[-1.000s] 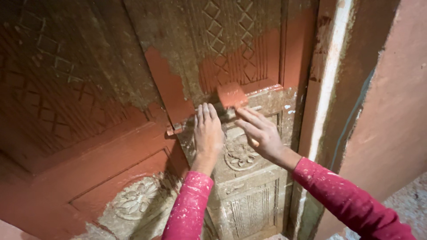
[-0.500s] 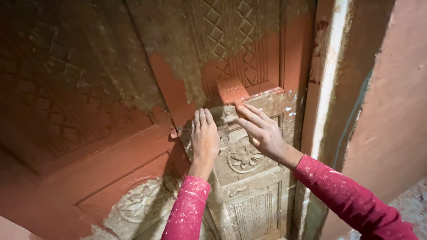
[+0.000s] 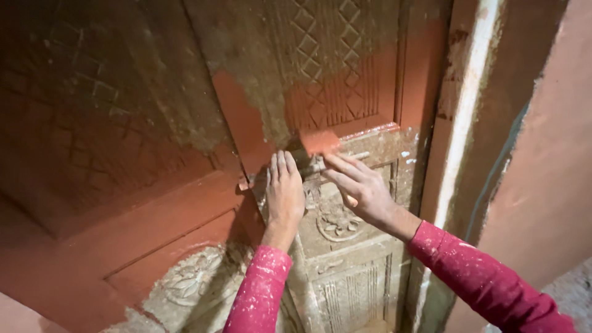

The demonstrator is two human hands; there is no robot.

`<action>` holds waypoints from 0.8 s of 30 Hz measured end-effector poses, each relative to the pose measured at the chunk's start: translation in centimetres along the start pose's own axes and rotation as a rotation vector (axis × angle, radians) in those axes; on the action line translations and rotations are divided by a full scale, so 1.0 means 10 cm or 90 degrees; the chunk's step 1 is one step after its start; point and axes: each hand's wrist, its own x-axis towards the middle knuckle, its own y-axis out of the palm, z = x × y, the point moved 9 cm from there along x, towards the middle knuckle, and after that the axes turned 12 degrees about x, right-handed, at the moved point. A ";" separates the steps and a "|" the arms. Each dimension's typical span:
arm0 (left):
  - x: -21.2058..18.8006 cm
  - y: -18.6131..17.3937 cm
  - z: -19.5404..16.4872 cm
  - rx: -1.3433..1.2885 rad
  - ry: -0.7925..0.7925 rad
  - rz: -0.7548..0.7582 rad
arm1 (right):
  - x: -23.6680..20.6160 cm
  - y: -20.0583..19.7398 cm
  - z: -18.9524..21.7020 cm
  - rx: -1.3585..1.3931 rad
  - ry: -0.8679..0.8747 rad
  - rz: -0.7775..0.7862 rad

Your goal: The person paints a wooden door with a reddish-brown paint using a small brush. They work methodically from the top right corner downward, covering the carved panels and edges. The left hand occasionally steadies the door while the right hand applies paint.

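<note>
Red-brown paint covers the lower part of the left door leaf (image 3: 123, 228), a carved wooden panel with a faint diamond pattern higher up that is bare and dusty. Low down, a carved flower (image 3: 191, 277) is unpainted. Next comes the left hand (image 3: 285, 191), laid flat against the door with fingers straight and together, pointing up; it grips nothing and simply presses on the wood just beside the metal latch (image 3: 308, 169) that runs across the join of the two leaves. A paintbrush (image 3: 319, 142) loaded with red paint sits right above the latch, its bristles touching the right door leaf (image 3: 345, 80), where a painted band crosses the diamond carving. The right hand (image 3: 361, 188) holds the brush handle, fingers stretched forward along it and only loosely curled; the handle itself is mostly hidden under them. Both arms wear pink sleeves (image 3: 487, 283) speckled with white. Farthest right stand the chipped door frame (image 3: 462, 123) and a pinkish wall (image 3: 555, 154).
</note>
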 end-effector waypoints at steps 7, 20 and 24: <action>0.03 0.03 -0.03 0.016 -0.015 -0.004 | 0.01 0.05 -0.05 -0.011 -0.036 0.009; -0.02 -0.03 0.04 0.008 -0.001 0.021 | -0.04 0.09 -0.18 -0.012 -0.010 0.052; -0.02 -0.07 0.05 0.064 -0.003 -0.020 | 0.08 -0.04 -0.13 -0.025 -0.023 0.005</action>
